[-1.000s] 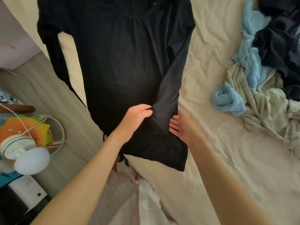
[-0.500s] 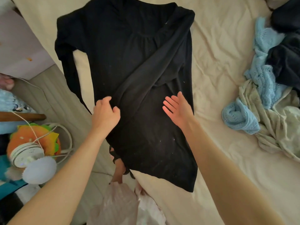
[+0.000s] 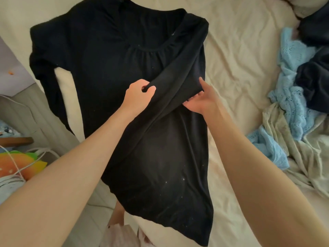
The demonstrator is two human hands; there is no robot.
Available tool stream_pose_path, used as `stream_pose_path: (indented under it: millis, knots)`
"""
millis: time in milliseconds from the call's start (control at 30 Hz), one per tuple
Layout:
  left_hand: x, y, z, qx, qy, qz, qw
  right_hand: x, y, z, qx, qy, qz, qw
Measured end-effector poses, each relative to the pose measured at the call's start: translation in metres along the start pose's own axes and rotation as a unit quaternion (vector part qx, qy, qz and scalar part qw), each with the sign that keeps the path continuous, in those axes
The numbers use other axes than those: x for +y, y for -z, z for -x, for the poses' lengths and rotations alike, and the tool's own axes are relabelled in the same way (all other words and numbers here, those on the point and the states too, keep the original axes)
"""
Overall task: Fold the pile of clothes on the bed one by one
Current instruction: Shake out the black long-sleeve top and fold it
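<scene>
Black long-sleeved top lies spread face up on the bed, neckline away from the person, hem hanging just over the near edge. Its right sleeve is drawn diagonally across the body of the top. Left hand pinches the cuff end of that sleeve between thumb and curled fingers. Right hand has fingers tucked under the sleeve near the side seam, thumb up over the cloth, gripping it. The other sleeve lies untouched along the left edge, partly off the mattress.

Step in hand, as judged: folding the first sleeve in over the chest. Next move probably calls for laying that sleeve flat and straight on the body, then bringing the far-left sleeve in the same way before folding the length. The sleeve looks twisted, so it may need smoothing.

Cream sheet on the bed, creased. To the right, the pile waits: light blue lacy piece, dark navy item, pale greenish cloth, all tangled. At left, floor beside the bed with white cables and an orange and green object; what it is, unclear.
</scene>
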State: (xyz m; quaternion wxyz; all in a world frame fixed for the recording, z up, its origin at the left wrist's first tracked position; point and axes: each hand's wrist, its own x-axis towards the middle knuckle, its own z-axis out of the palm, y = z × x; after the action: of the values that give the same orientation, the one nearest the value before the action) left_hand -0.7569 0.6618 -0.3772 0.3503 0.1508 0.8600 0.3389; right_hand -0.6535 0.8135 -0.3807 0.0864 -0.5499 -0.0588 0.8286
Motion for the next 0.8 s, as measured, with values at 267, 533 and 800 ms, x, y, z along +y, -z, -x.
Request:
stream_pose_path:
  millis: [267,533,800]
  knots:
    - [0.022,-0.013,-0.015,0.007,0.040,0.019,0.999,-0.043,0.027,0.007,0.080,0.114,-0.113,0.984]
    - [0.047,-0.003,-0.039,0.030,0.028,-0.136,0.990,-0.034,0.047,-0.011,0.105,0.067,-0.077,0.989]
    - [0.128,-0.065,-0.101,-0.166,-0.053,-0.003,0.985,-0.033,0.054,-0.013,0.063,0.058,-0.118,0.989]
